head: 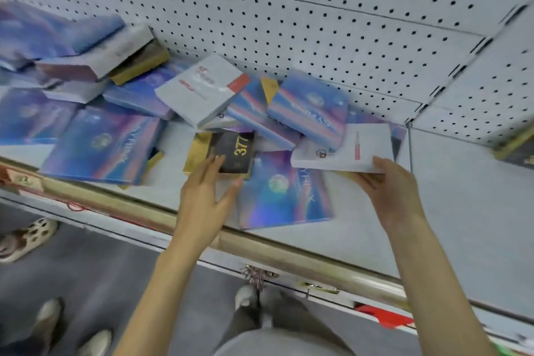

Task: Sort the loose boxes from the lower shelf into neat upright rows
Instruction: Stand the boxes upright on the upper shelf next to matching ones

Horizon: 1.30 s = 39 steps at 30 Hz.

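Over the lower shelf (448, 211), the left hand (205, 196), fingers straight, touches the black box (237, 152) lying flat just beyond its fingertips, long axis pointing away; the right hand (387, 185) grips a white box (346, 150) by its near edge.

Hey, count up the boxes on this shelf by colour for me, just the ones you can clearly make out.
Blue holographic boxes: at least 7
White boxes: at least 3
Black-and-gold boxes: at least 3
Total: at least 13; overlap and blur may hide more.
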Motion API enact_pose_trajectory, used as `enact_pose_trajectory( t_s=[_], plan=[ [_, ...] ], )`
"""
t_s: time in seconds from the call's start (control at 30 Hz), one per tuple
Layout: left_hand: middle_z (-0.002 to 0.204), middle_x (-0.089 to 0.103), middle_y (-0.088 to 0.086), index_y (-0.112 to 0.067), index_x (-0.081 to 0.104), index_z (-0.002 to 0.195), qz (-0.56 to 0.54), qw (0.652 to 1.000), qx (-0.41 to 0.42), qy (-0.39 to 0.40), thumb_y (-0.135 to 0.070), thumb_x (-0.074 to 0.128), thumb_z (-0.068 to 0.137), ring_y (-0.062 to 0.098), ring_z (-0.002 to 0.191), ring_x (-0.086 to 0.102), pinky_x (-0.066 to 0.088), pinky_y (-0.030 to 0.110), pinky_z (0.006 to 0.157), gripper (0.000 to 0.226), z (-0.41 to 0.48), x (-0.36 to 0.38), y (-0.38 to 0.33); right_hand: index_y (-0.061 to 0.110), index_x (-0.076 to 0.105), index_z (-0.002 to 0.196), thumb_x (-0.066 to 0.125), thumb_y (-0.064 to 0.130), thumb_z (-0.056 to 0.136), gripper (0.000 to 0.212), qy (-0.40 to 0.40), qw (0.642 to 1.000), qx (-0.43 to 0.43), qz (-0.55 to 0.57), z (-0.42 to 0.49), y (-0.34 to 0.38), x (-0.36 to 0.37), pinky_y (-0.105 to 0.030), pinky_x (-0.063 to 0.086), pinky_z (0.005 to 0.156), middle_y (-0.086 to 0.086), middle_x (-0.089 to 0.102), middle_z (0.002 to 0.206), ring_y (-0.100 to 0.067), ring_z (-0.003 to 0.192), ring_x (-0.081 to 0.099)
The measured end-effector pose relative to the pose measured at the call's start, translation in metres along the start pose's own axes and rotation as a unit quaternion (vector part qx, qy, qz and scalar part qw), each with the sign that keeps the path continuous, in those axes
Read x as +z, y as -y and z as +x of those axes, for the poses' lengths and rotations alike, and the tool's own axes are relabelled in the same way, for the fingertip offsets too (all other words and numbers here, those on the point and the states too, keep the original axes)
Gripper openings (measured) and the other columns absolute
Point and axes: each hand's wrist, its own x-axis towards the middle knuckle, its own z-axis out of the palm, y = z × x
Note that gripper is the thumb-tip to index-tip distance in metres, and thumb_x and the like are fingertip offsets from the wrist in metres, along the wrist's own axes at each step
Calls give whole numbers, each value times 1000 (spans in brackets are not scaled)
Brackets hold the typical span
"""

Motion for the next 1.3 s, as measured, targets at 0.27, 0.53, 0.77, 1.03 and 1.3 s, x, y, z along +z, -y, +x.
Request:
enact_pose_trajectory(
  t_s=[0.27,0.53,0.77,1.03,1.3],
  plan=[
    [158,22,-1,-22,38,145,36,998,2,45,-70,20,82,12,146,13,7,29,116,80,-6,16,15,0,60,112,51,-3,86,28,-21,999,-9,26,-55,9,-5,-35,60,77,-11,73,99,-28,96,69],
    [120,59,-18,-32,58,117,-286,952,-90,60,-54,43,88,-21,105,49,32,-3,83,39,-34,12,-74,5,55,126,48,-3,86,42,-31,998,-2,54,-110,5,-35,-36,58,82,-10,68,117,-25,110,65],
    [116,65,-8,-27,49,125,-398,877,-119,240,-58,57,84,1,107,61,47,26,99,52,-50,46,-125,8,59,115,49,-12,68,52,30,990,20,137,-124,-10,-23,-37,58,84,-8,70,112,-25,109,66],
    [106,73,2,-17,60,117,-547,796,-244,90,-26,49,96,18,96,70,56,24,69,25,-31,33,-124,11,59,120,69,14,73,48,123,990,59,-27,-134,-26,-2,-32,58,73,-11,72,110,-27,101,69],
    [99,74,0,-32,59,117,-540,785,-301,-35,-47,44,96,20,80,71,56,40,69,30,-11,-16,-75,4,62,107,60,10,91,17,-10,998,27,-55,-82,-30,24,-33,58,78,-20,70,97,-28,82,70]
  ],
)
